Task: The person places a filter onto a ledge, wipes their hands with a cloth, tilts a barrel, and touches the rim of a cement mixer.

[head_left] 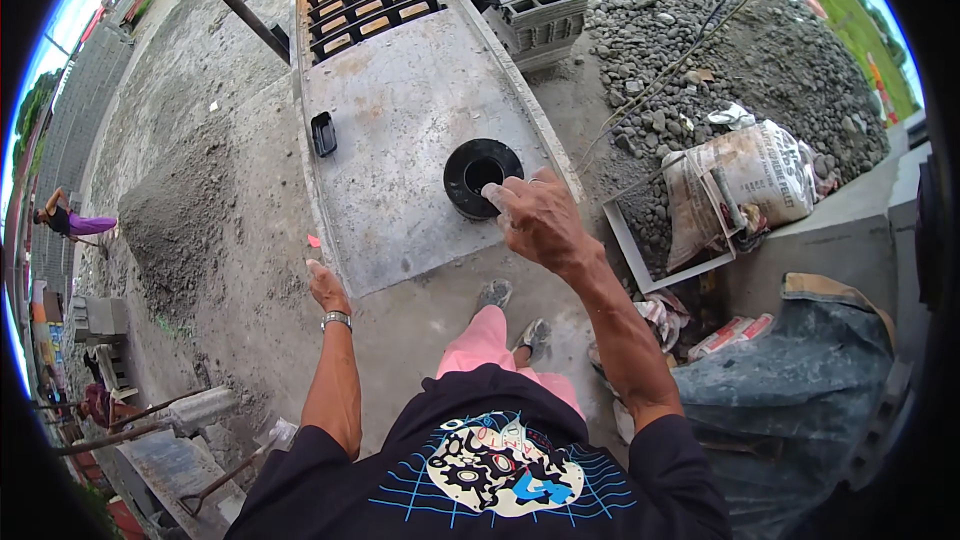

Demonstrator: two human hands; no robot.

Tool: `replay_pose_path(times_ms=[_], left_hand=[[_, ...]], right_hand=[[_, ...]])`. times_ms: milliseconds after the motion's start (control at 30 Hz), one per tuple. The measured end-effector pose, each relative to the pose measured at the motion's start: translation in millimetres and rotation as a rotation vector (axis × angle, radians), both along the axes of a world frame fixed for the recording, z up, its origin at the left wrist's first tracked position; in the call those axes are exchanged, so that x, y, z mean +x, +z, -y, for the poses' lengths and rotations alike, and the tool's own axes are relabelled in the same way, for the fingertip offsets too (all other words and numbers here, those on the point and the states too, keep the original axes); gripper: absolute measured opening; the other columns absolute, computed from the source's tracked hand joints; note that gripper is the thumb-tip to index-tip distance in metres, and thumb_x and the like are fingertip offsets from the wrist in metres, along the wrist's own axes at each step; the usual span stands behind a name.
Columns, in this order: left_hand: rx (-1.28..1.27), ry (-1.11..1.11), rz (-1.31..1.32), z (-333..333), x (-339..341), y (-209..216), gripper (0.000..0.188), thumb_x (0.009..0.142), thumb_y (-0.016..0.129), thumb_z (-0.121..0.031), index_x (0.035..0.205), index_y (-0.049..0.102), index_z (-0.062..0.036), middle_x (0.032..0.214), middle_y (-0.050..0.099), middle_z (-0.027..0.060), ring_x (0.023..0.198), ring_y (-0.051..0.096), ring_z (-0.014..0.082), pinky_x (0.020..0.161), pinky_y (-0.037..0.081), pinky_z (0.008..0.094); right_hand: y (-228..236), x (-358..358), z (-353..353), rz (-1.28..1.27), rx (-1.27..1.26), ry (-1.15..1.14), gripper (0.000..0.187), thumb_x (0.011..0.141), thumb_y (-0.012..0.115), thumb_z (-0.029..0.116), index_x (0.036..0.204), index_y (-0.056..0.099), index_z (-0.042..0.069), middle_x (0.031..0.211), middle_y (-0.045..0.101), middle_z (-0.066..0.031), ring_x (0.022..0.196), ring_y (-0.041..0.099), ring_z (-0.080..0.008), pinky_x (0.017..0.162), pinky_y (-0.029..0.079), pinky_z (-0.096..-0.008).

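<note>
A round black container (466, 165) with a wide rim and a dark opening stands on the grey metal table (400, 130). My right hand (540, 220) reaches over its near right side, fingers bent and closed at the rim, with pale dust on the fingertips. The palm side is hidden. Beside the table's near left corner is my left hand (327, 285), a metal watch on its wrist; its fingers are loosely stretched and hold nothing I can see. A small red scrap (314, 240) lies just beyond it. Farther up the table's left edge sits a small black tray (323, 134).
A rusty block mould grid (375, 0) is at the table's far end, with grey hollow blocks (540, 20) to its right. Gravel (670, 30), a full sack (750, 180) and a dark tarp (800, 370) lie right. Left are a sand heap (180, 210) and another person (75, 220).
</note>
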State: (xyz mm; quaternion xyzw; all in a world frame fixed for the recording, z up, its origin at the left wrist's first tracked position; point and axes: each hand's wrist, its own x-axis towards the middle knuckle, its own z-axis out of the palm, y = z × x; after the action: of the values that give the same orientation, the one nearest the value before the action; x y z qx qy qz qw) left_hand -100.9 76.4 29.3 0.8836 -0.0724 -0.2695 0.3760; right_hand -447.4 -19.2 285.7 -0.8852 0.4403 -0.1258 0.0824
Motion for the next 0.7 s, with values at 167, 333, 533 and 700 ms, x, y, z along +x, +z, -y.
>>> replay_pose_path(times_ms=[167,333,533,700], left_hand=[[0.015,-0.118,0.001,39.6,7.0,11.1,0.079,0.091,0.036,-0.06,0.086,0.061,0.0147,0.089,0.064,0.0251,0.08,0.056,0.036,0.077,0.043,0.0453],[-0.032,-0.211,0.1,80.9,-5.1,27.2,0.08,0.093,0.035,-0.057,0.078,0.058,0.0173,0.08,0.062,0.0295,0.076,0.057,0.038,0.076,0.042,0.0466],[-0.159,-0.25,0.146,121.4,-4.4,41.6,0.074,0.093,0.034,-0.056,0.061,0.043,0.0098,0.055,0.042,0.0184,0.059,0.036,0.0305,0.062,0.034,0.0481],[-0.204,-0.247,0.152,131.8,-2.3,43.5,0.075,0.093,0.034,-0.057,0.061,0.044,0.0099,0.056,0.043,0.0199,0.059,0.038,0.0312,0.063,0.035,0.0483]], right_hand=[[-3.4,-2.2,-27.0,0.002,-0.062,-0.082,0.042,0.074,0.069,0.007,0.115,0.062,0.015,0.072,0.054,-0.0039,0.065,0.056,-0.0221,0.075,0.041,-0.0358],[-3.2,-7.4,-36.1,0.091,-0.12,-0.134,0.046,0.074,0.07,0.006,0.118,0.062,0.018,0.071,0.051,-0.0036,0.065,0.056,-0.0222,0.08,0.042,-0.0377],[7.0,-10.3,-29.3,0.189,-0.135,-0.2,0.046,0.071,0.068,0.001,0.115,0.062,0.015,0.073,0.053,-0.0048,0.066,0.055,-0.025,0.075,0.044,-0.0378],[16.3,-14.4,-16.5,0.22,-0.139,-0.249,0.047,0.07,0.066,0.0,0.115,0.062,0.013,0.074,0.055,-0.0057,0.068,0.056,-0.0255,0.074,0.043,-0.0357]])
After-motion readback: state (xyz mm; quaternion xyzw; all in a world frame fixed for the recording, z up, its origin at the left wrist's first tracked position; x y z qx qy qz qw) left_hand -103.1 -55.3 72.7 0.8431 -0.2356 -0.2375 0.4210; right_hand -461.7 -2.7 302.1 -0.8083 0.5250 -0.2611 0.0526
